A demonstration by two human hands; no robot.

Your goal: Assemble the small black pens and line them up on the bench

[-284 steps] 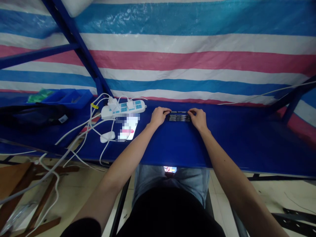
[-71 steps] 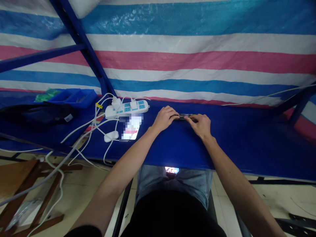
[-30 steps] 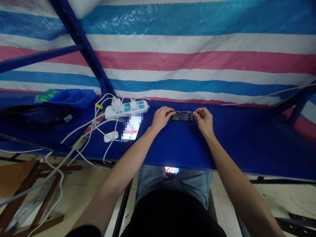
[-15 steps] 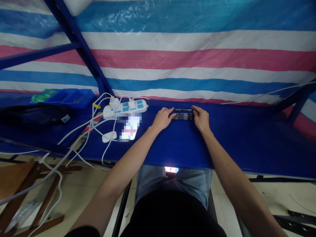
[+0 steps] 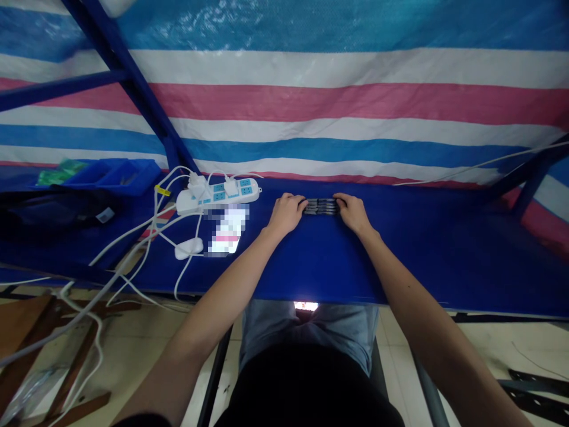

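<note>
Several dark, slim pens (image 5: 320, 206) lie side by side on the blue tabletop (image 5: 320, 255), lengthwise from left to right. At their left ends is my left hand (image 5: 288, 212), its fingers closed around the tips. My right hand (image 5: 352, 212) grips the opposite ends between thumb and fingers. The hands hide both ends of the row, and the pens are too small to count with certainty.
Left of my hands lie a white power strip (image 5: 220, 196) with plugs, a phone with a lit screen (image 5: 231, 231), a white adapter (image 5: 189, 248) and tangled cables. Farther left are blue bins (image 5: 128, 176) and a dark bag (image 5: 53, 207). Striped sheeting (image 5: 311, 101) hangs behind.
The far pen, held apart from the others by my fingers, now lies against the row. Both hands have come slightly nearer with it. The view has shifted a little to the right.
</note>
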